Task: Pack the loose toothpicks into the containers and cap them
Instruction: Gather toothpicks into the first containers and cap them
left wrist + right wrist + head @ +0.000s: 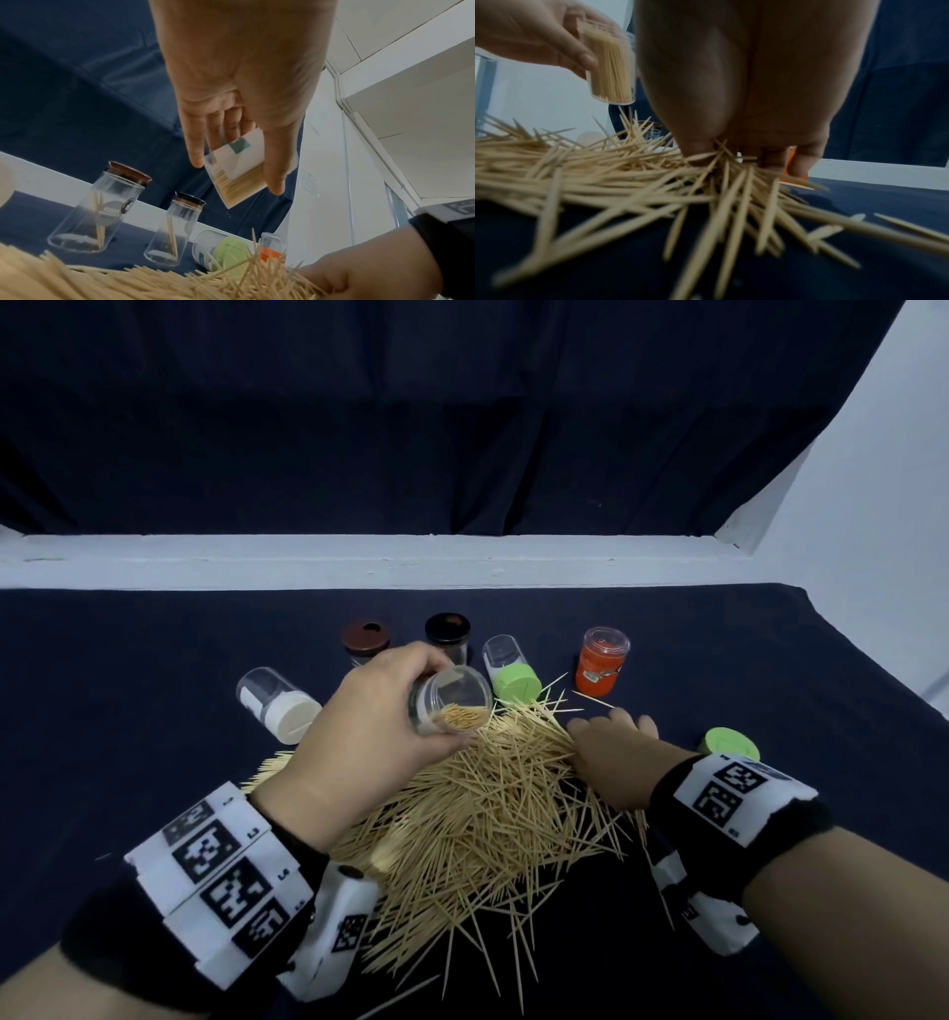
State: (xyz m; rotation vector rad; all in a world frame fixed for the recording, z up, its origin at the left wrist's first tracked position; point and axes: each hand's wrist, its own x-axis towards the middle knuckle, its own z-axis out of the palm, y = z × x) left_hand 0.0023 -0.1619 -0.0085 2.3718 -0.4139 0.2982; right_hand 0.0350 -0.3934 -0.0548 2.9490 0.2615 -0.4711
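Left hand point(359, 731) curled round an uncapped clear container point(449, 698), grip closed on its wall, thumb along one side and fingers on the other. Container tilted, mouth toward the camera in the head view, partly filled with toothpicks lying along its lower side; held above the 12 o'clock edge of the pile. From the left wrist view, a white label with a teal patch on the container wall point(236, 162).

Right hand point(613, 752) palm down on the 2 o'clock side of the toothpick pile point(477, 814), fingers point(770, 160) bent down into the sticks, thumb point(695, 150) pressed among them. Cannot tell whether any sticks are actually pinched in that grip.

Pile spread loose over the dark cloth of the counter point(128, 701), centre of view, stray sticks trailing toward 6 o'clock.

Beyond the pile, from 10 to 2 o'clock: a clear container with a white cap point(277, 703) lying on its side; an upright glass jar with a brown lid point(364, 642); an upright glass jar with a black lid point(447, 634), a few sticks inside each per the left wrist view; a clear container with a green cap point(511, 672) tipped over, cap toward the pile; an upright orange container with a clear cap point(601, 662). A loose green cap point(732, 744) at 3 o'clock, just beyond the right wrist band point(739, 788).
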